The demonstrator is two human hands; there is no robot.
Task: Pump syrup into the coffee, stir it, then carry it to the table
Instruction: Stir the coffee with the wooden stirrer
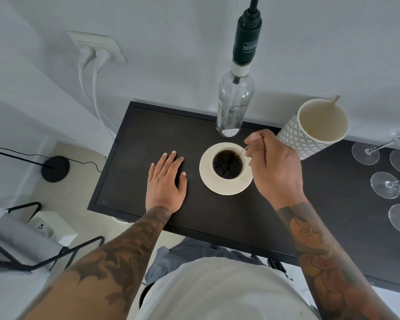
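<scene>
Nearest is the person's pale shirt, with two tattooed forearms reaching out over the dark desk (129,181). The left hand (165,181) lies palm-down on the desk top, its fingers (171,158) straight and slightly spread, gripping nothing, just left of the saucer and not touching it. The right hand (271,165) hangs over the right side of the saucer, its fingers (252,140) curled and pinching a thin stir stick (243,150), whose lower end dips into the coffee at the cup's right rim.

The coffee cup (227,163) is small and cream-coloured, full of dark coffee, and sits in the middle of a matching saucer (226,188) on the desk, roughly at the centre of the scene.

Just behind the saucer stands the syrup bottle (234,105), clear glass and upright by the wall, with a dark pump (247,38) fitted on its neck. To its right, behind the right hand, stands a tall patterned cup (314,128) with a cream inside and a wooden stick leaning in it. Farther right, upturned wine glasses (386,184) cluster on the desk.

At the far left, two white plugs sit in a wall socket (97,46), their cables trailing down toward the floor.
</scene>
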